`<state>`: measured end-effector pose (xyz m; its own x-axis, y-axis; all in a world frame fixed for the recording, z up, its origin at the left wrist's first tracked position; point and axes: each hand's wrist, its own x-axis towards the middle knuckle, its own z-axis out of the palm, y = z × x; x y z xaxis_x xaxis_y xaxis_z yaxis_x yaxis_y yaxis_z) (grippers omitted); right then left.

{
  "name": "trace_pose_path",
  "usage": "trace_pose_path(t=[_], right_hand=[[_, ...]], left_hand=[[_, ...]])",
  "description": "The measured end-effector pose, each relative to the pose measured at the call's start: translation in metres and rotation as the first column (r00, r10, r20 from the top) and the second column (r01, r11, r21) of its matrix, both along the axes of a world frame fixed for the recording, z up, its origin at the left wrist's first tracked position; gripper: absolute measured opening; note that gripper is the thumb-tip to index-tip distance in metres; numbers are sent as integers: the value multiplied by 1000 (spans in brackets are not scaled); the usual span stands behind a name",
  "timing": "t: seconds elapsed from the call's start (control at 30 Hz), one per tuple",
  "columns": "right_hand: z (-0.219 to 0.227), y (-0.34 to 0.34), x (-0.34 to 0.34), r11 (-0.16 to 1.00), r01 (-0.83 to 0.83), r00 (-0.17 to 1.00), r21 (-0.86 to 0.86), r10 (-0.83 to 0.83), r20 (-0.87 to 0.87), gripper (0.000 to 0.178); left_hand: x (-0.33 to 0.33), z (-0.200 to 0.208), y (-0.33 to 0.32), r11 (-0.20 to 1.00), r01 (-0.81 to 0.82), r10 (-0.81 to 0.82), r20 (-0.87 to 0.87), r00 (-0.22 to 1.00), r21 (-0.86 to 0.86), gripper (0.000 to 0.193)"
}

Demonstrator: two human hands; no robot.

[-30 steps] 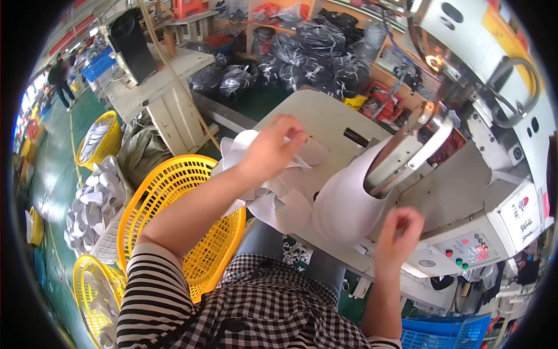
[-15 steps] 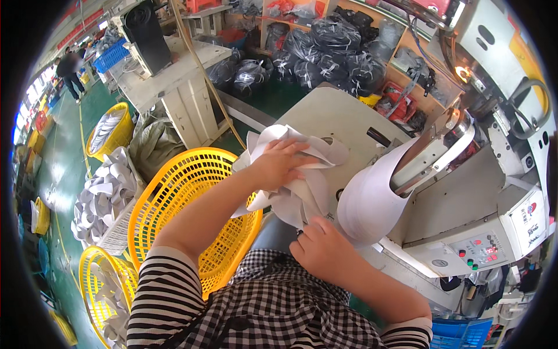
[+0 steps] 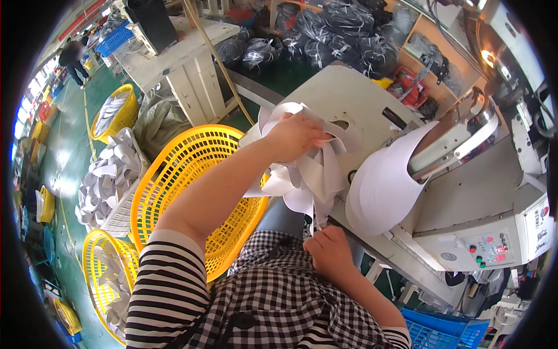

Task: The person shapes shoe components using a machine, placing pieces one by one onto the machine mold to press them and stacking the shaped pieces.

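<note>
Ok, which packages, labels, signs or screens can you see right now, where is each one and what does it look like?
Control panel: front of the grey machine at right, pale plate with red and green buttons.
Label: machine's right face, white patch with red and dark print.
Black plastic bags: bundled on the shelves at top, glossy and tied.
No screen shows.
Left hand grips white cut pieces; right hand pinches their lower end.
</note>
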<state>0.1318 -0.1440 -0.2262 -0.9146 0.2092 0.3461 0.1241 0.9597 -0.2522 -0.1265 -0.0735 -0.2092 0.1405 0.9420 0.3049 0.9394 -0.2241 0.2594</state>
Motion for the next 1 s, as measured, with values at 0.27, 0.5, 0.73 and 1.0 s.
trace_pose_path(t=[0.27,0.5,0.73,1.0], right_hand=[[-11,-16,7,989,129,975,-66,-139,-173,16],[-34,-18,30,161,1,755,-987,-647,-104,35],[-19,-10,0,-124,-35,856,-992,-515,34,34],[-78,-8,23,604,29,980,-796,-174,-96,25]], left_hand=[[3,9,-16,998,59,-57,65,996,-24,31],[47,33,-46,973,229,-223,-189,956,9,44],[52,5,-20,968,235,-222,-138,965,87,32],[-6,41,26,933,-347,66,994,-90,-93,24]])
